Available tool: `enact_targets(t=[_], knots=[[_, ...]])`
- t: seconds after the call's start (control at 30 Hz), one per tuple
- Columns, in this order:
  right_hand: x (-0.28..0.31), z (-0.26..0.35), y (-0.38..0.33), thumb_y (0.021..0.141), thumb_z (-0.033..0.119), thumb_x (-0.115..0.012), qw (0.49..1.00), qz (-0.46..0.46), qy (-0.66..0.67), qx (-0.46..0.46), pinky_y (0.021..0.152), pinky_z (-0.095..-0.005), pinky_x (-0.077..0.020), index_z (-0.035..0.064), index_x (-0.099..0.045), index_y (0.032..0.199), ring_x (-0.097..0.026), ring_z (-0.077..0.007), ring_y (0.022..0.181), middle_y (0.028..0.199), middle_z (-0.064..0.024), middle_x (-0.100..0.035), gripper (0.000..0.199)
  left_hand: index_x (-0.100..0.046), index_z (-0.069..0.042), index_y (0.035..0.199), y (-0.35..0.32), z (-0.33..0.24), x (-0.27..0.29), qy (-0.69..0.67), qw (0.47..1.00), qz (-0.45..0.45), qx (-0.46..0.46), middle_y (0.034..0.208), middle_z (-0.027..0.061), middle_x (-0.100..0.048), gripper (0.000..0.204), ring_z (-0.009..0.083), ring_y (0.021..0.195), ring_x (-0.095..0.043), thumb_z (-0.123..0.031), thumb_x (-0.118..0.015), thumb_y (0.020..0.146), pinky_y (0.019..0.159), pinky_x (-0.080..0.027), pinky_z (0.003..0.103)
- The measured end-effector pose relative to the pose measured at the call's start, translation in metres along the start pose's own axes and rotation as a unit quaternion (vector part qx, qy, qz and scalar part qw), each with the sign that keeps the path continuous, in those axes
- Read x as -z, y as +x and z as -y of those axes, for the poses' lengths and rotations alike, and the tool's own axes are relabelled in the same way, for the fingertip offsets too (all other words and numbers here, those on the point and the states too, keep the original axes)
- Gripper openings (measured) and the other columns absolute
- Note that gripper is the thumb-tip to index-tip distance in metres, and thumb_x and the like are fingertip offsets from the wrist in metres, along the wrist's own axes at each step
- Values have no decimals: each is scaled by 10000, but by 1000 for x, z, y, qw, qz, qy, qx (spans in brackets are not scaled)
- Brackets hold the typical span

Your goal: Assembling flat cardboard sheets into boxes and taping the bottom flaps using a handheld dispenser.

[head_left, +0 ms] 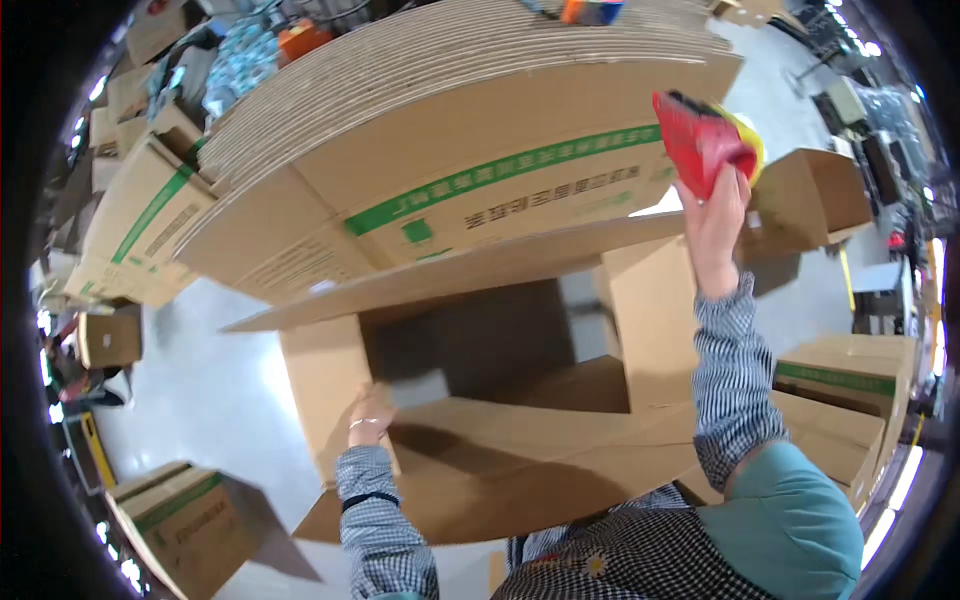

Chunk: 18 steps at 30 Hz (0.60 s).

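Above open carton | right hand grips red tape dispenser | left hand on flap

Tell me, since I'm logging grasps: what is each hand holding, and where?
The right hand holds a red tape dispenser by its lower end. The left hand presses on a box flap, clasping nothing.

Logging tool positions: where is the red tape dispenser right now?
In the head view, upper right: the red tape dispenser is raised in the right hand, above the open cardboard box.
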State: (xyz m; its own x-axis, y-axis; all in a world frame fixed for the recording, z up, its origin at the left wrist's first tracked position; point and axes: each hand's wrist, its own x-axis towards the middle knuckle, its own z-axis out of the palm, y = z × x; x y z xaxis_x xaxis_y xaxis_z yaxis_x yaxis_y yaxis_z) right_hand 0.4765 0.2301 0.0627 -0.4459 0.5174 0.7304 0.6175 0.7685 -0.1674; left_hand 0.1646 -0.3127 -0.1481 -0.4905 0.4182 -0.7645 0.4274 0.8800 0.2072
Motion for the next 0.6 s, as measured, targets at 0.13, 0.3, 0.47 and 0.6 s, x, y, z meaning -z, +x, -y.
enact_targets(t=[0.13,0.3,0.47,0.6], knots=[[-61,-22,-28,776,151,-825,953,232,166,-100,956,-492,-472,24,-502,1298,-569,-456,1090,1159,-264,-617,627,-545,-89,1400,-70,-13,-11,126,984,-99,-77,1343,168,-617,582,346,1286,-546,-392,-655,916,1086,-431,476],[13,28,-138,729,128,-834,914,307,232,-129,1045,-499,-428,1,-553,1260,-540,-413,1180,1163,-196,-621,614,-655,-53,1262,-265,-27,-31,111,913,-348,-181,1036,176,-703,455,335,1008,-659,-349,-652,917,898,-521,487],[-16,8,-224,669,72,-774,879,409,184,163,1096,-496,-412,32,-591,1033,-562,-369,1164,1103,-166,-633,410,-659,-61,1256,-259,-82,-54,-2,972,-179,-150,899,132,-706,410,316,897,-664,-269,-662,902,814,-545,439],[-31,-5,-210,661,51,-731,829,462,212,234,1099,-485,-421,43,-583,978,-593,-358,1099,1023,-152,-633,351,-601,-98,1342,-126,-137,-26,135,920,-323,-178,1245,173,-624,501,334,1194,-569,-281,-696,885,1037,-426,514]])
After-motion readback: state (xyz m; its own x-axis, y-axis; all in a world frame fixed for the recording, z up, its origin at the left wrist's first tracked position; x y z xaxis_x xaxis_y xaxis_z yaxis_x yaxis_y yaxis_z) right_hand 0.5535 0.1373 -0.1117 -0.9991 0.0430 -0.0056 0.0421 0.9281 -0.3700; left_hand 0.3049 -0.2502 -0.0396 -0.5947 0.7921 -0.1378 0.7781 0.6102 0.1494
